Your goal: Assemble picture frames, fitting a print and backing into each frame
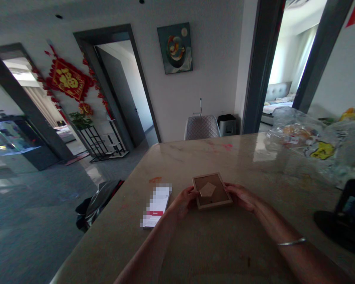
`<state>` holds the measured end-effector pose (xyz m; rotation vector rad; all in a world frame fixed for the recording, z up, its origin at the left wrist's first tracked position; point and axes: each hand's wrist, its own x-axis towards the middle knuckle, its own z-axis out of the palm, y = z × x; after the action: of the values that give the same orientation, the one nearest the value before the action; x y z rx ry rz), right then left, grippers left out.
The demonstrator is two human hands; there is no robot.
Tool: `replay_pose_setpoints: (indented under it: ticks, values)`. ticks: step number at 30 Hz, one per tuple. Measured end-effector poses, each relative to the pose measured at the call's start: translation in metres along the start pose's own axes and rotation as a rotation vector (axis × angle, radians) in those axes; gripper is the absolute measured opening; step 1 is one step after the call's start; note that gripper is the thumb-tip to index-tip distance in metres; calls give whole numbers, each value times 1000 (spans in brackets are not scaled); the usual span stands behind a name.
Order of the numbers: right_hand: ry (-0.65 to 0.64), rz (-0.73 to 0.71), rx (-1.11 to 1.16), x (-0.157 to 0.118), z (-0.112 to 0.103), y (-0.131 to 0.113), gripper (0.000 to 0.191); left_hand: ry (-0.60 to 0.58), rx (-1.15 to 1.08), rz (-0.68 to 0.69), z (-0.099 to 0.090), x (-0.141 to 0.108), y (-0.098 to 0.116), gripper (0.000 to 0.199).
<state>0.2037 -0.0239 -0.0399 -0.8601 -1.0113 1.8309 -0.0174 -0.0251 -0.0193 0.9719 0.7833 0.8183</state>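
Observation:
A small wooden frame point(203, 184) with a brown back and a lighter five-sided piece on it is tilted above the marble table point(171, 157). My left hand point(184, 201) grips its left edge, thumb and fingers closed on the rim. On the opposite side, my right hand point(243, 197) holds the right edge. The frame's other face is hidden. Left of my left hand lies a white phone-like object or card point(159, 203), partly blurred out, with a red band.
Plastic bags point(322, 146) with items inside cover the table's back right. A black stand with a device point(350, 209) is at the right edge. A chair point(202, 127) stands beyond the far edge, and a dark bag point(102, 201) hangs beside the left edge.

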Motion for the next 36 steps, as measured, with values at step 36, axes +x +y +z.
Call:
replay_pose_setpoints:
  ticks: [36]
  values:
    - [501,-143,-1385,18,12,17,30,484,1132,277,-6,17,-14,34]
